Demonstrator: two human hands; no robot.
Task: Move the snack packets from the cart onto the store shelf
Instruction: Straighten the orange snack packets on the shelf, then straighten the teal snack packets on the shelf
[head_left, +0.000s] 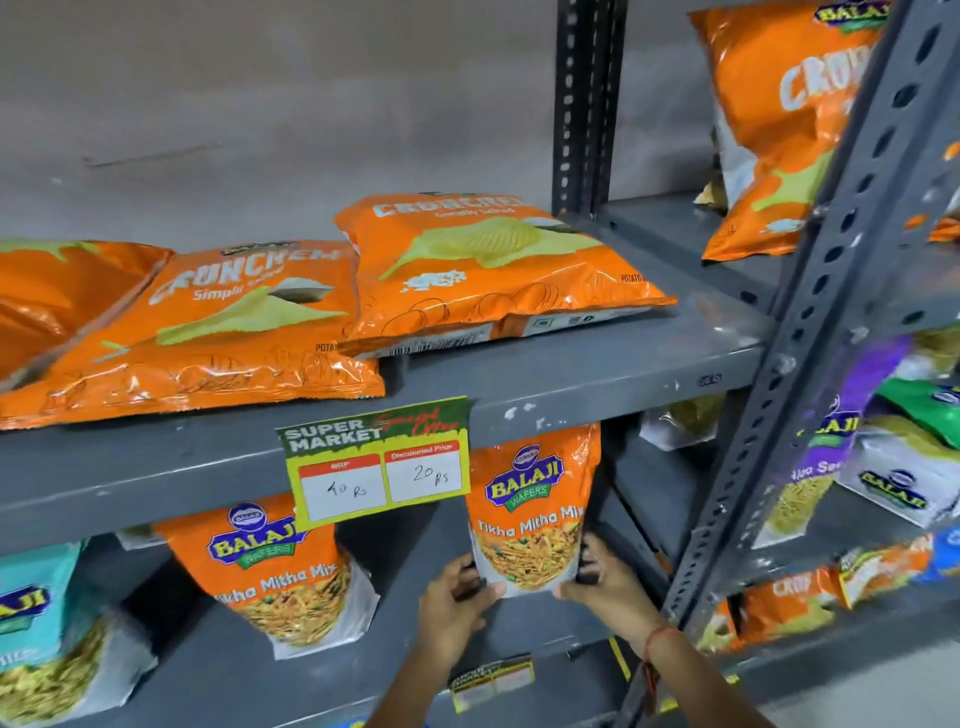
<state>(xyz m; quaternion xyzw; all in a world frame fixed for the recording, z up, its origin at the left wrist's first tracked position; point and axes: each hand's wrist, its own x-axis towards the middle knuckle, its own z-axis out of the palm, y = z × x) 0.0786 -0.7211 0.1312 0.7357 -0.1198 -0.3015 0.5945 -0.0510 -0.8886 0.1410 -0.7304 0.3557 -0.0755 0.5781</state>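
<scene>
An orange Tikha Mitha Mix packet (530, 509) stands upright at the right end of the lower grey shelf (519, 634). My left hand (457, 608) grips its bottom left corner and my right hand (608, 582) grips its bottom right corner. A second packet of the same kind (275, 566) stands to its left, apart from it. The cart is not in view.
Orange Crunchem bags (493, 270) lie flat on the upper shelf (597, 374). A price card (379, 462) hangs on its front edge. A teal packet (36, 623) stands far left. A slotted grey upright (810, 312) separates a neighbouring rack with mixed packets (893, 483).
</scene>
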